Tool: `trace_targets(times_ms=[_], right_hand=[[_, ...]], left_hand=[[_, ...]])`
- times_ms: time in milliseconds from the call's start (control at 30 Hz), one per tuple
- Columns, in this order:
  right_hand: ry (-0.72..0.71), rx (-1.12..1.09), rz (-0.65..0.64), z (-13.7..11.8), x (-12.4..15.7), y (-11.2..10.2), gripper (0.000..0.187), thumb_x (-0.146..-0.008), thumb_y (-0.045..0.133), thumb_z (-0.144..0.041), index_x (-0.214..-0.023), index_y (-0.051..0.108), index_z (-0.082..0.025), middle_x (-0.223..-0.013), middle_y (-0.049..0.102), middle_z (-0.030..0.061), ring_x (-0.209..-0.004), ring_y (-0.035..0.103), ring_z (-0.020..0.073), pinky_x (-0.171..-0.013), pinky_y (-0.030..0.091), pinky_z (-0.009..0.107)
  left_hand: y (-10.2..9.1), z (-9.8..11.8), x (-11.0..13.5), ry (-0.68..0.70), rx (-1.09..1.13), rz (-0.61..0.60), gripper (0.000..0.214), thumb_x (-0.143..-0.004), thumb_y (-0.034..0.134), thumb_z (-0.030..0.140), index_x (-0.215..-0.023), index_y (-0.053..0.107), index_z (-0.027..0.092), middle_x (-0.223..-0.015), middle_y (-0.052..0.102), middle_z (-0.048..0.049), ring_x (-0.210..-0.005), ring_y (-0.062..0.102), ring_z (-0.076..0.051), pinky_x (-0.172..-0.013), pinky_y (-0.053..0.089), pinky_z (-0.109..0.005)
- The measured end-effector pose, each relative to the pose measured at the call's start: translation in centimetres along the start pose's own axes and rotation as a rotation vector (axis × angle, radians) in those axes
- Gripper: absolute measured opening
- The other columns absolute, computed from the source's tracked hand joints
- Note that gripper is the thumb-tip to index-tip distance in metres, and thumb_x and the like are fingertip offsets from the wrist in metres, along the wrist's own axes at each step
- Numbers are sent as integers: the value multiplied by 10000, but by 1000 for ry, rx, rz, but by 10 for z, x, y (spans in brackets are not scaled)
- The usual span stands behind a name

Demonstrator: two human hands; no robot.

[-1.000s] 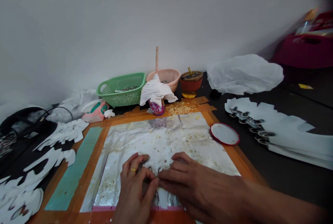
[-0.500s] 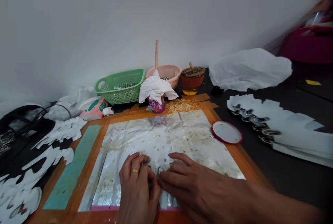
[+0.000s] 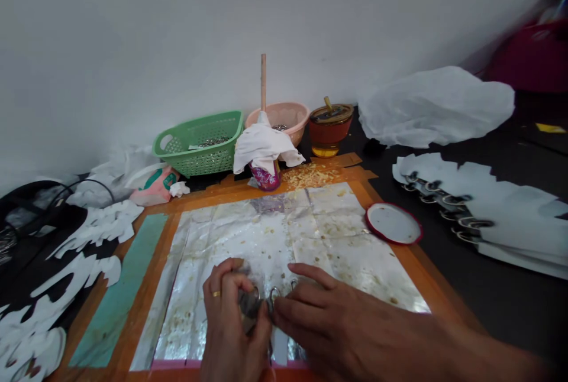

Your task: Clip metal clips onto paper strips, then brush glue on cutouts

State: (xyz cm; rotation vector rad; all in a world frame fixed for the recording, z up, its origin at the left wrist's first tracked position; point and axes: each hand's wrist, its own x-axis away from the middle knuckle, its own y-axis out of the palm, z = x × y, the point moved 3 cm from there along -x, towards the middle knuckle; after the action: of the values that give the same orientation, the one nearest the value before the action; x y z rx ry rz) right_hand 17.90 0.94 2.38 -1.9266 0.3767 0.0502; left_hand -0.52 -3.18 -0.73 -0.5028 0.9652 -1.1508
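Both hands work close together at the near edge of a stained silvery sheet [image 3: 284,234] taped onto an orange board [image 3: 146,293]. My left hand [image 3: 231,323], with a ring on one finger, is curled and pinches a small grey metal ring piece [image 3: 249,304]. My right hand [image 3: 328,326] lies beside it, fingers pressed down on a white strip with metal rings [image 3: 276,299]. The fingertips of the two hands meet over the rings.
At the back stand a green basket [image 3: 199,142], a pink bowl [image 3: 279,117], a jar of amber liquid [image 3: 327,130] and a cloth-draped stick [image 3: 264,148]. A red-rimmed lid [image 3: 393,223] lies right of the sheet. White ringed strips [image 3: 479,207] and crumpled plastic [image 3: 435,107] lie right; paper cut-outs [image 3: 89,234] left.
The view has tilted slightly, so the objects sit higher in the frame. My left hand has curled tighter and lifted the metal piece between its fingers; the right hand stays pressed down.
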Motion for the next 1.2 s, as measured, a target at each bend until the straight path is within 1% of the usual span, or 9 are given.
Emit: trace_targets(times_ms=[100,200,367,567,667,800,900,1000,1200], right_hand=[[27,-45,45,1,2,2,206,-996,526,-200,-1092,706,-169,-1121,712,71,-1035,627,216,-1234,233,471],[36,-47,64,1,3,2,258,-990,516,-182,-1188,681,-172,-1151,700,80,-1083,625,222,-1228,251,483],[52,-60,57,1,2,-2,338,-990,515,-194,-1310,616,-154,-1223,680,102,-1132,620,228,-1227,274,457],[75,-99,-15,1,1,-3,178,-988,540,-151,-1092,684,-165,-1122,700,56,-1017,645,191,-1239,265,469],[81,-90,-13,2,1,-5,168,-982,566,-190,-1081,701,-176,-1179,706,59,-1165,605,234,-1248,242,503],[77,-57,-16,3,2,-6,234,-989,564,-220,-1177,699,-187,-1243,699,62,-1376,458,293,-1258,193,535],[73,-35,-28,3,2,-5,237,-1001,561,-218,-1195,689,-171,-1219,706,61,-1365,465,290,-1262,178,523],[64,-16,-21,2,2,-6,267,-998,569,-213,-1237,667,-146,-1228,701,74,-1338,482,284,-1256,194,525],[45,38,11,2,1,-8,178,-980,597,-225,-1091,716,-151,-1116,721,64,-1230,534,259,-1246,217,496]], left_hand=[[1,1,0,47,40,-27,136,-871,476,158,-880,426,283,-968,614,-5,-1034,552,-249,-1108,329,-586],[0,1,0,93,44,-71,150,-893,469,143,-856,434,284,-832,621,35,-957,575,-219,-1156,278,-566],[-3,-1,0,131,29,-88,149,-885,488,141,-842,497,284,-840,653,24,-987,581,-228,-1136,328,-538],[-2,-1,1,115,85,-96,154,-892,478,132,-853,474,281,-818,645,26,-970,555,-232,-1116,331,-542],[1,-2,2,74,121,-124,145,-900,463,139,-860,452,278,-827,629,15,-964,545,-235,-1128,312,-553],[0,0,1,82,94,-141,150,-905,447,134,-876,469,279,-835,622,8,-981,538,-237,-1129,314,-550],[-5,1,-1,146,13,-136,172,-893,459,117,-897,498,284,-852,645,12,-994,560,-237,-1120,341,-520],[-10,2,-5,293,-77,-177,221,-846,511,91,-952,514,286,-878,680,21,-977,598,-233,-1093,378,-470],[-13,-2,-4,433,-217,-172,344,-823,516,61,-1094,531,272,-948,748,9,-1039,639,-234,-1150,316,-453]])
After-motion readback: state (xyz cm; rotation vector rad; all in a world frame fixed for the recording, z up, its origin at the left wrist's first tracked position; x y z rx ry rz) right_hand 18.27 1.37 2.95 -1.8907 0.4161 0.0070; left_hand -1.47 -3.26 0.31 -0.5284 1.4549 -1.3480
